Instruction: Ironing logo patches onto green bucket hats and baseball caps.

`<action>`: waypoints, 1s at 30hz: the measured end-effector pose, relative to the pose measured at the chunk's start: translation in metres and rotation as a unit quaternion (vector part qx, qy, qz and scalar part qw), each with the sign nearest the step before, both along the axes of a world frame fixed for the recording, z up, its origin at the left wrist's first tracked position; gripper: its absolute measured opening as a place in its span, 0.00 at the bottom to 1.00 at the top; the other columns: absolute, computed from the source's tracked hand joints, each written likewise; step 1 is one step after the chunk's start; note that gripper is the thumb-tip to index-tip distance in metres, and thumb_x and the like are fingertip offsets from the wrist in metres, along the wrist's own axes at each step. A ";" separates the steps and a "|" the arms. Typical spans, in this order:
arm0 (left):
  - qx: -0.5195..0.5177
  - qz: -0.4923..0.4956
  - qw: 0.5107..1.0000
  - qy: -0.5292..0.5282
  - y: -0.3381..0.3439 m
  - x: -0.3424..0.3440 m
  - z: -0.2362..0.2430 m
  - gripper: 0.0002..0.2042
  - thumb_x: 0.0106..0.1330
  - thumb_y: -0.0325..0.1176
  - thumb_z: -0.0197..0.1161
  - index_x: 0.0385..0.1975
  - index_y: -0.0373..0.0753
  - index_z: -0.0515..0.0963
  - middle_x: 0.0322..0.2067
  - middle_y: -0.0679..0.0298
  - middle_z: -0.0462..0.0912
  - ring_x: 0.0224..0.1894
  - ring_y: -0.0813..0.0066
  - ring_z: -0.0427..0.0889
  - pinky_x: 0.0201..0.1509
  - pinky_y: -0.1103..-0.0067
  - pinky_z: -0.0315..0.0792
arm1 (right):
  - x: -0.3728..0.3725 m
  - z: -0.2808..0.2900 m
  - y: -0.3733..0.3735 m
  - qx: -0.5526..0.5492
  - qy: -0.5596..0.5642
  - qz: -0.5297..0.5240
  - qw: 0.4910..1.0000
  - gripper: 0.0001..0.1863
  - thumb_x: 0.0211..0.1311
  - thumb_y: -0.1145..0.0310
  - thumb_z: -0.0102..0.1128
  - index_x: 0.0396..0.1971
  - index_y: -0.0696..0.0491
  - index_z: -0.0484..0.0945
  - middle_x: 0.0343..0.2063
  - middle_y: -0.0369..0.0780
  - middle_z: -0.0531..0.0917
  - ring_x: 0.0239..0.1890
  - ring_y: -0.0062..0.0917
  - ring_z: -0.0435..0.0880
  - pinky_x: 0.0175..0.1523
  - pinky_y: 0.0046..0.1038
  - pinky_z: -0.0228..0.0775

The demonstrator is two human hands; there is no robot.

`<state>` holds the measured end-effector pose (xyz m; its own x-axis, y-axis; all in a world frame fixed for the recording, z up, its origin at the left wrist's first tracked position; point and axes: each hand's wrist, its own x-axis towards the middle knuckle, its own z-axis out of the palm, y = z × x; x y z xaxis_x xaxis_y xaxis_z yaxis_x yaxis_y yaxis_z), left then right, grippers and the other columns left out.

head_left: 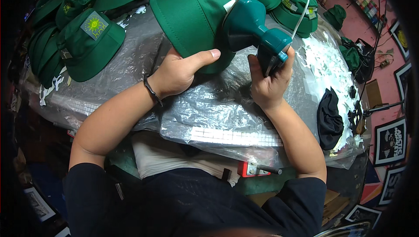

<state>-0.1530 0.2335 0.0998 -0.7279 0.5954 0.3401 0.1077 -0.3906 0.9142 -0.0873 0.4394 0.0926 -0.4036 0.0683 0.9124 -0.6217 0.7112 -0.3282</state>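
Note:
My left hand grips the lower edge of a green bucket hat, thumb on top and the other fingers hidden behind the brim. The hat is tilted, its wide brim toward the left. My right hand is closed round the dark handle of a teal hand iron with a rounded head. Its head is against the right side of the hat, near small white patches; the contact face is hidden. A white cord runs up behind the iron.
Several green bucket hats are piled at the left, with more at the back right. Plastic sheeting covers the table. White scraps and a black cloth lie at the right. A red clamp sits at the front edge.

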 end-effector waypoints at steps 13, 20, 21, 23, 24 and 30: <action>-0.065 0.011 0.996 0.064 -0.005 0.003 0.005 0.09 0.65 0.29 0.62 0.41 0.33 0.79 0.36 0.68 0.80 0.39 0.80 0.76 0.45 0.80 0.71 | 0.001 -0.003 0.002 0.004 -0.024 0.001 1.000 0.30 0.55 0.69 0.71 0.53 0.57 0.63 0.32 0.44 0.84 0.31 0.30 0.86 0.38 0.25 0.75; -0.024 -0.020 0.999 0.016 -0.004 0.001 0.003 0.11 0.63 0.29 0.64 0.42 0.33 0.77 0.37 0.68 0.78 0.41 0.80 0.74 0.47 0.80 0.70 | 0.002 -0.004 0.001 -0.003 -0.030 0.002 1.000 0.30 0.54 0.70 0.71 0.53 0.57 0.63 0.32 0.44 0.83 0.32 0.31 0.86 0.37 0.26 0.76; -0.011 -0.028 0.999 0.025 -0.004 0.000 0.001 0.11 0.62 0.29 0.64 0.43 0.34 0.77 0.37 0.69 0.77 0.41 0.81 0.74 0.47 0.80 0.69 | 0.002 -0.005 0.001 0.000 -0.033 -0.002 0.999 0.30 0.54 0.71 0.71 0.53 0.57 0.63 0.32 0.44 0.83 0.32 0.31 0.86 0.37 0.26 0.76; -0.007 -0.034 0.999 0.021 -0.004 0.000 0.001 0.11 0.62 0.29 0.65 0.42 0.34 0.76 0.37 0.69 0.77 0.41 0.81 0.73 0.47 0.80 0.69 | 0.002 -0.005 0.001 0.003 -0.036 -0.006 0.999 0.31 0.53 0.71 0.71 0.53 0.57 0.63 0.32 0.44 0.83 0.32 0.31 0.86 0.37 0.26 0.76; -0.003 -0.039 0.999 0.017 -0.003 0.000 0.002 0.11 0.61 0.29 0.65 0.42 0.34 0.76 0.37 0.69 0.76 0.41 0.81 0.73 0.47 0.81 0.69 | 0.002 -0.005 0.001 0.003 -0.037 -0.008 0.999 0.31 0.53 0.72 0.71 0.54 0.57 0.63 0.32 0.44 0.83 0.32 0.31 0.86 0.37 0.26 0.76; 0.003 -0.049 0.999 -0.002 -0.004 -0.001 0.001 0.09 0.61 0.28 0.66 0.38 0.35 0.76 0.34 0.71 0.76 0.39 0.83 0.72 0.44 0.81 0.69 | 0.003 -0.006 0.000 0.003 -0.039 -0.003 0.999 0.31 0.53 0.73 0.71 0.54 0.57 0.63 0.32 0.44 0.83 0.31 0.30 0.85 0.37 0.25 0.75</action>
